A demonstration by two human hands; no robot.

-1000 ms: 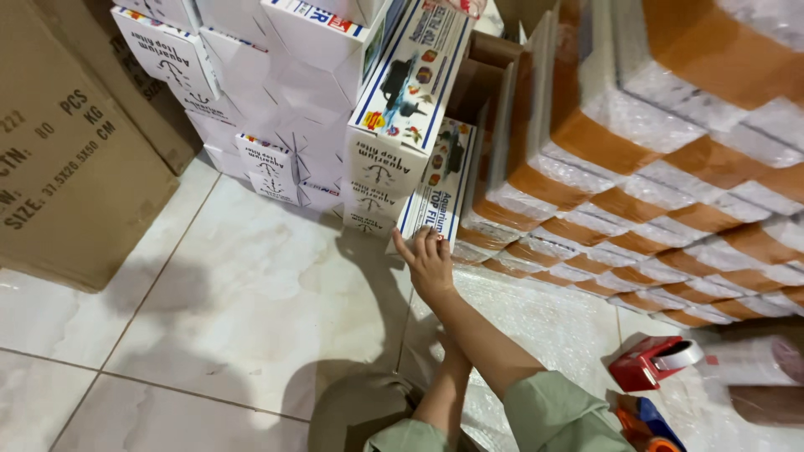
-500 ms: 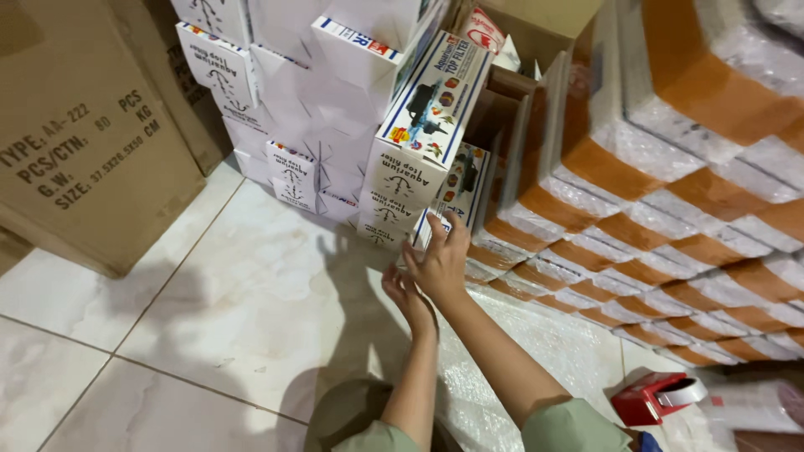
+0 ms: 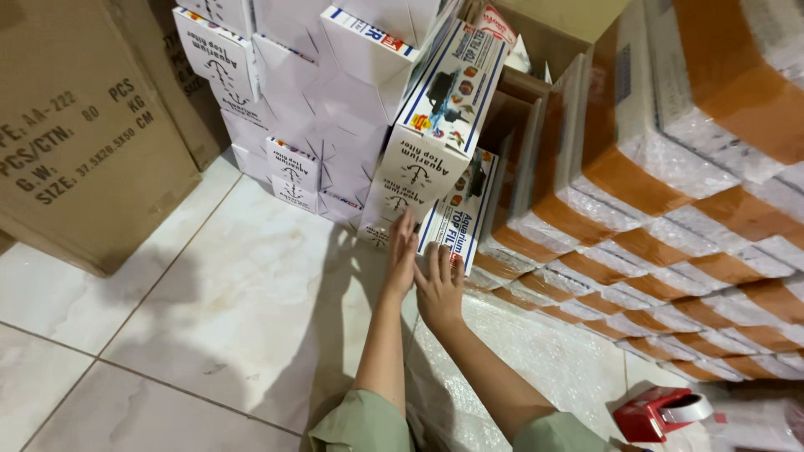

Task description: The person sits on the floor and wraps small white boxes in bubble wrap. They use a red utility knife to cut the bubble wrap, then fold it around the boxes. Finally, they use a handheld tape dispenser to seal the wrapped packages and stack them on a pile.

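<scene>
Left hand (image 3: pixel 400 255) flat and open, fingers stretched up against the lower front of the upright white cardboard box with blue edges and a printed product picture (image 3: pixel 459 209), nothing clasped; right hand (image 3: pixel 440 289) just beside it, also open, fingertips pressed on the bottom edge of that same box. Box itself standing on the pale tiled floor (image 3: pixel 209 310), wedged between the stack of white cartons (image 3: pixel 327 109) to its left and bubble-wrapped parcels banded with brown tape (image 3: pixel 670 184) to its right. Big brown corrugated carton (image 3: pixel 84 125) well left of the box; sheet of bubble wrap (image 3: pixel 536 368) below it, red tape dispenser (image 3: pixel 662 412) down to its right.
</scene>
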